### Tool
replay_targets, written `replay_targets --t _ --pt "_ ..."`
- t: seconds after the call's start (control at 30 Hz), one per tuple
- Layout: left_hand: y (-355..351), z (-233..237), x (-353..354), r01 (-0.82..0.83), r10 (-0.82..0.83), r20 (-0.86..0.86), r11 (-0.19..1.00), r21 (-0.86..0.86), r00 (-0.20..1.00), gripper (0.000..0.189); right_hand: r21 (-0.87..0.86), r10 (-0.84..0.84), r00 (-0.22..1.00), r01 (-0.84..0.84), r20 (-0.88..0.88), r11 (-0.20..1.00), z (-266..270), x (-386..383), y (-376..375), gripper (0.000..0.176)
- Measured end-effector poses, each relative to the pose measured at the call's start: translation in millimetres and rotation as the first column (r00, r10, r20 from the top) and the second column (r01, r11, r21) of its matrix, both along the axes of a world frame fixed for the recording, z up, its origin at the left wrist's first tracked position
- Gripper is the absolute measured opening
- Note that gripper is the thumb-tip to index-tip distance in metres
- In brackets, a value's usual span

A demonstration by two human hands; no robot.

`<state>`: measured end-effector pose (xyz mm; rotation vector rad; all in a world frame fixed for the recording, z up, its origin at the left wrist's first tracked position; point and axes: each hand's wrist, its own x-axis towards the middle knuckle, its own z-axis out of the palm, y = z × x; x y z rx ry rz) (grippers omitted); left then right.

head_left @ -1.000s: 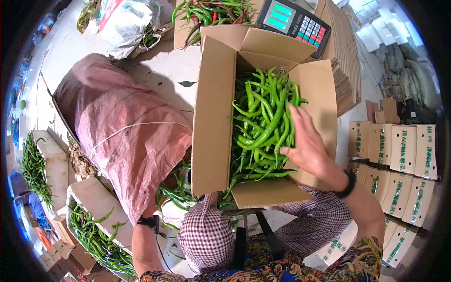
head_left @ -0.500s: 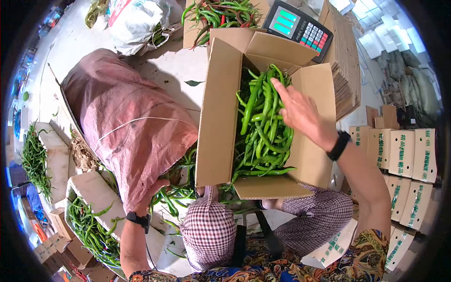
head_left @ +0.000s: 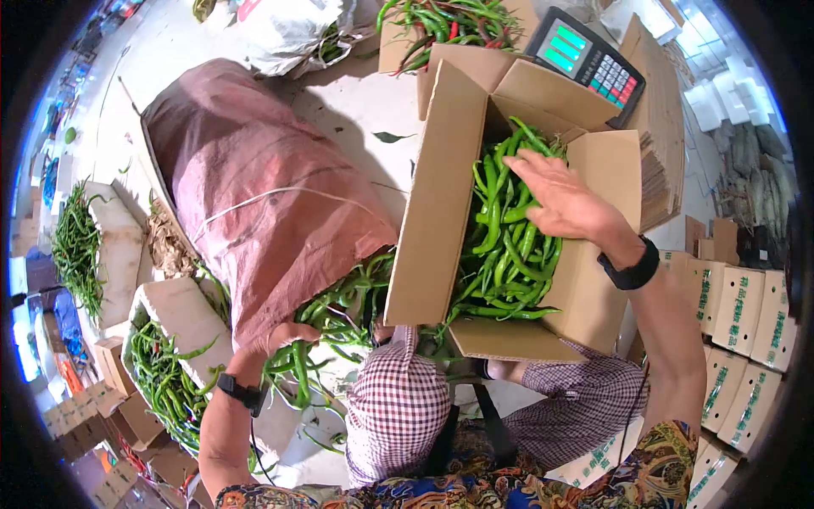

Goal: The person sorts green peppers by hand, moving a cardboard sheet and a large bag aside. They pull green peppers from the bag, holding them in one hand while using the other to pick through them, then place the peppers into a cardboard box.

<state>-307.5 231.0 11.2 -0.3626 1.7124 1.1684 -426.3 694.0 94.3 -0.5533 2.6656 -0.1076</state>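
My right hand (head_left: pixel 560 199) lies over the long green chili peppers (head_left: pixel 513 254) in an open cardboard box (head_left: pixel 441 204). Its fingers are stretched out and touch the top peppers, toward the box's far end. At the mouth of a pink woven sack (head_left: pixel 263 195), my left hand (head_left: pixel 275 338) is closed on a few green chili peppers (head_left: pixel 301 373) that hang below its fingers; part of the grip is hidden. More peppers (head_left: pixel 356 293) spill from the sack between it and the box. The box leans over my checked-sleeved knees.
A digital scale (head_left: pixel 585 64) stands behind the box, beside a stack of flat cardboard (head_left: pixel 661 161). Red and green peppers (head_left: pixel 449 30) lie at the back. Foam boxes (head_left: pixel 182 314) with green peppers are at left. Printed cartons (head_left: pixel 738 314) are piled at right.
The view has shifted, so the box and sack appear further right. My right hand has flattened from a pointing pose onto the peppers. My left hand has drawn slightly left relative to the sack.
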Motion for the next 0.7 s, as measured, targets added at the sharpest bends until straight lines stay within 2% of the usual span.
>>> replay_targets --t 0.03,0.07,0.1,0.13,0.17,0.2,0.23,0.27,0.3,0.33,0.37,0.43,0.47,0.53,0.6,0.67,0.7 --pt "-6.8 -8.7 4.5 -0.086 0.079 0.082 0.993 0.086 0.994 0.043 -0.027 0.022 0.999 -0.023 -0.041 0.999 0.7 3.5 1.3 0.064" --pt "-35.2 -35.4 10.3 0.112 -0.096 -0.073 0.955 0.274 0.993 0.037 -0.066 0.049 0.996 -0.054 -0.073 0.996 0.0 7.2 -0.1 0.065" --pt "-29.9 -19.3 8.4 0.031 -0.038 0.029 0.979 0.200 0.999 0.041 -0.045 0.070 0.997 -0.072 -0.044 0.996 3.9 7.9 0.5 0.071" --pt "-15.9 1.6 4.5 -0.054 0.040 0.124 0.992 0.112 0.991 0.045 0.008 0.054 0.993 -0.054 -0.102 0.999 -2.2 3.7 -1.7 0.079" --pt "-5.5 20.3 2.4 -0.104 0.079 0.124 0.971 0.214 0.989 0.050 0.047 0.029 0.985 -0.021 -0.172 0.999 -16.6 -7.1 8.5 0.085" --pt "2.4 31.9 -1.0 -0.143 0.111 0.116 0.937 0.320 0.987 0.055 -0.070 -0.004 0.986 -0.007 -0.166 0.998 -28.3 -19.4 26.3 0.075" --pt "3.2 35.3 -0.9 -0.145 0.113 0.112 0.925 0.352 0.987 0.057 -0.256 -0.051 0.990 0.015 -0.134 0.967 -37.6 -30.0 38.6 0.067" --pt "2.9 39.1 1.8 -0.145 0.113 0.104 0.910 0.387 0.988 0.059 -0.214 -0.098 0.984 0.064 -0.151 0.975 -28.7 -33.0 32.9 0.062" --pt "2.7 44.9 4.9 -0.136 0.099 0.115 0.916 0.377 0.988 0.054 -0.116 -0.070 0.973 0.045 -0.218 0.992 -21.2 -27.0 22.5 0.060" --pt "-1.5 46.6 10.6 -0.131 0.092 0.139 0.943 0.305 0.986 0.053 -0.013 -0.041 0.957 0.039 -0.287 0.999 -13.1 -17.1 12.7 0.058" --pt "-2.3 55.8 13.4 -0.087 0.053 0.118 0.950 0.300 0.992 0.054 -0.021 -0.038 0.956 0.034 -0.290 0.999 -6.5 -8.3 6.0 0.058" --pt "-2.5 78.9 18.5 -0.042 0.013 0.100 0.956 0.291 0.995 0.054 -0.054 0.133 0.901 -0.170 -0.412 0.984 6.5 11.1 -4.3 0.052" --pt "-2.9 90.5 22.2 -0.054 0.028 0.080 0.937 0.346 0.996 0.055 -0.059 0.130 0.900 -0.170 -0.416 0.984 17.0 21.7 -10.4 0.052" --pt "-10.4 111.8 27.8 -0.070 0.054 0.051 0.917 0.394 0.997 0.055 -0.318 0.065 0.939 -0.179 -0.338 0.931 48.5 38.5 -30.4 0.045" --pt "-26.7 134.5 32.5 -0.130 0.088 0.120 0.903 0.410 0.989 0.049 -0.338 0.070 0.949 -0.177 -0.307 0.925 86.2 56.7 -56.9 0.042" --pt "-19.6 176.4 40.4 -0.226 0.214 0.079 0.856 0.466 0.974 0.060 -0.493 -0.038 0.994 -0.019 -0.105 0.870 110.0 75.9 -72.6 0.039" --pt "-24.1 183.6 46.0 -0.238 0.242 0.055 0.843 0.483 0.969 0.066 -0.486 -0.035 0.991 -0.032 -0.127 0.873 117.5 83.7 -78.7 0.036"
